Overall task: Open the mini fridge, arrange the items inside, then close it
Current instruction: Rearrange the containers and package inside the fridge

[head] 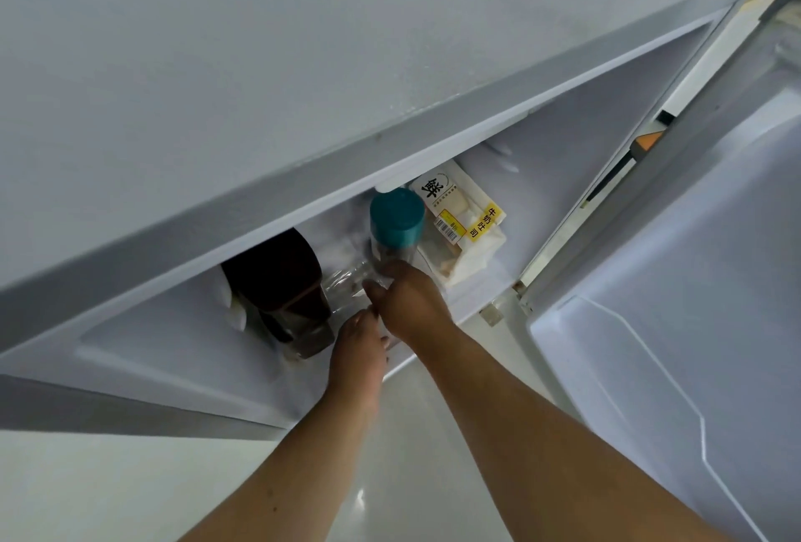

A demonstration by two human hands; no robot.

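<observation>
The mini fridge [303, 77] stands below me with its door [693, 324] swung open to the right. Inside, a clear jar with a teal lid [396, 216] stands in the middle; my right hand [409, 303] grips its lower body. To its right leans a white bread packet [466, 225] with a yellow label. A dark brown lidded container [284, 285] sits on the left. My left hand [357, 350] reaches in beside the right one, its fingers on a crinkled clear plastic wrap [346, 281] between the dark container and the jar.
The fridge's grey top panel hides most of the interior. A pale glossy floor [130, 489] lies in front. The door's inner liner fills the right side, with an orange and black fitting [648, 140] near its hinge edge.
</observation>
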